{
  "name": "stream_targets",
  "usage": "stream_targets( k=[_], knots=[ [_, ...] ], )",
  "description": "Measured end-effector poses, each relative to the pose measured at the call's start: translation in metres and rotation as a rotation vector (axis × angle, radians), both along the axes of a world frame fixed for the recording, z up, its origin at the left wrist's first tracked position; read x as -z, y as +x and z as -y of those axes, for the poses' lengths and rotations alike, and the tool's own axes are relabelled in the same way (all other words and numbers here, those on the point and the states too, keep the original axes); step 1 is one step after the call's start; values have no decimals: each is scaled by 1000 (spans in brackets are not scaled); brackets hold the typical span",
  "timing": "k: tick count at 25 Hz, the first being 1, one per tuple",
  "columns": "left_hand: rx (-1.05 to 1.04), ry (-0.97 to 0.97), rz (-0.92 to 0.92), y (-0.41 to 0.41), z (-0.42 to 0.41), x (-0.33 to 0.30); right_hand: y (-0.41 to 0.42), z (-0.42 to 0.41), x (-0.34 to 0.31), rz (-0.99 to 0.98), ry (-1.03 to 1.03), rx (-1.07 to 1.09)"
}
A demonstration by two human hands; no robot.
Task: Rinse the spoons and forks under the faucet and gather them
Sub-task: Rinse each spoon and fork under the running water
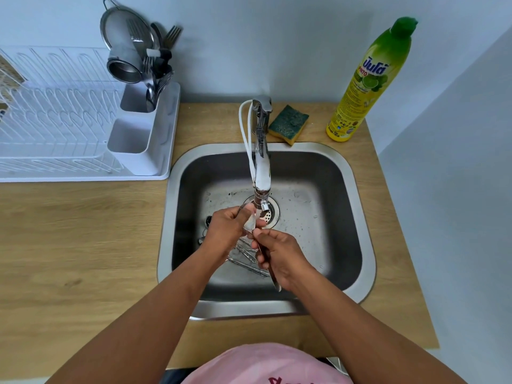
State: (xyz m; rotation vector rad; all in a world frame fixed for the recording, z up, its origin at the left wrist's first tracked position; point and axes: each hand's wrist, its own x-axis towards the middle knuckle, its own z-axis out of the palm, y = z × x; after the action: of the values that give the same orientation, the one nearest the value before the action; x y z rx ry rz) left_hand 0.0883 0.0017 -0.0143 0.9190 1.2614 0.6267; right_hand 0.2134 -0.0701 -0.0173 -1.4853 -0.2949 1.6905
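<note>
Both my hands are over the steel sink (357,212), under the spout of the faucet (261,167). My right hand (279,257) grips a spoon (250,224) by its handle, whose end sticks out below my wrist. My left hand (230,228) curls its thumb and fingers round the spoon's bowl right under the spout. Several more forks and spoons (246,259) lie on the sink floor beneath my hands, partly hidden. Whether water is running is hard to tell.
A white dish rack (55,128) stands on the wooden counter at left, its cutlery holder (138,106) filled with forks, spoons and a strainer (124,26). A green-yellow sponge (288,123) and a dish soap bottle (368,81) stand behind the sink. A wall closes the right side.
</note>
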Motion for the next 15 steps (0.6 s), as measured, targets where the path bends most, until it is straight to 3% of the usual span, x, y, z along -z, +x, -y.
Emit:
stream_targets(
  k=[5,9,12,15],
  knots=[
    [113,31,9,7,7,1,1,-1,-2,-98,18,166],
    [11,130,-95,8,-1,-2,4,1,-7,-52,40,59],
    [83,116,16,8,-3,-10,7,5,-7,20,26,9],
    [114,167,38,8,-3,-15,10,13,-7,-62,36,72]
  ],
)
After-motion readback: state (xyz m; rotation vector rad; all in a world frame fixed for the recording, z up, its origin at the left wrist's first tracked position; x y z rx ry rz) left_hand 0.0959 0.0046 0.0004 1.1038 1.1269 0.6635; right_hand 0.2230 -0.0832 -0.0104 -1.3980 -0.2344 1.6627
